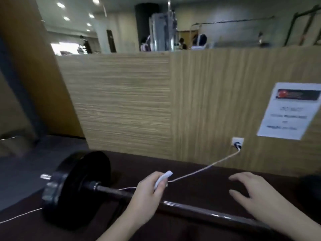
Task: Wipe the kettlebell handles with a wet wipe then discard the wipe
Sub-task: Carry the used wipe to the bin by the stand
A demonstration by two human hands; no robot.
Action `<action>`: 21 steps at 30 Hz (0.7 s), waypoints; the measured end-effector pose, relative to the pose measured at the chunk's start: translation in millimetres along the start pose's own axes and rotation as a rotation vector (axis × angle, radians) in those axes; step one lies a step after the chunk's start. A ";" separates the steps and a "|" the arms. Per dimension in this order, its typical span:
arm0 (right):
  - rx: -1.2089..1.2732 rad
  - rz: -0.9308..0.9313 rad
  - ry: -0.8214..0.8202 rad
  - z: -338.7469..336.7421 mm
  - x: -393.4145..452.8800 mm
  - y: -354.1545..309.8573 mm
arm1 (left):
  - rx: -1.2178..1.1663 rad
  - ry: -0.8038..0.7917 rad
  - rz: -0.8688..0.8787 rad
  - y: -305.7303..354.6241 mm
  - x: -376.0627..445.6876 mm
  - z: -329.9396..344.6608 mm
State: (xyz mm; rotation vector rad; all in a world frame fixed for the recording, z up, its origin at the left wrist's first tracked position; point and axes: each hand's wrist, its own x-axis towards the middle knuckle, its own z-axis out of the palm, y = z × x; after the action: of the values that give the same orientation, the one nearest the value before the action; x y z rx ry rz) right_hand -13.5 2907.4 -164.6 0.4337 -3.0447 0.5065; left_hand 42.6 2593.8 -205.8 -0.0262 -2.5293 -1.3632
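Note:
My left hand [147,197] is closed around a small folded white wipe [163,179], held just above the dark bar [199,209] of a barbell. My right hand [251,195] hovers to the right with fingers spread and nothing in it, a little above and behind the bar. A black weight plate [76,190] sits on the bar's left end. No kettlebell is in view; a dark round shape [311,186] at the right edge is too cut off to tell.
A wood-panel wall [156,105] stands right behind the barbell, with a paper notice [291,110] and a socket [237,142]. A white cable [208,166] runs from the socket across the dark floor mat [199,169], under my left hand. Gym machines stand beyond the wall.

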 end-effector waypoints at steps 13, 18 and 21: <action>0.065 -0.309 -0.198 -175.8 108.5 -379.0 | 0.041 0.491 -0.364 106.2 -35.5 -433.3; 0.114 -0.448 -0.221 -223.4 135.6 -525.9 | 0.005 0.639 -0.436 140.9 -57.1 -558.6; 0.145 -0.548 -0.243 -246.6 144.4 -599.3 | 0.035 0.700 -0.469 156.2 -64.0 -615.7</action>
State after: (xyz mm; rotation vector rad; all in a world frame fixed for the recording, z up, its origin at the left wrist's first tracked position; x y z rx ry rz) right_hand 7.8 2403.4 267.1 1.3702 -2.9074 0.6731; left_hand 264.9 2181.4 227.9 0.9295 -2.0075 -1.1808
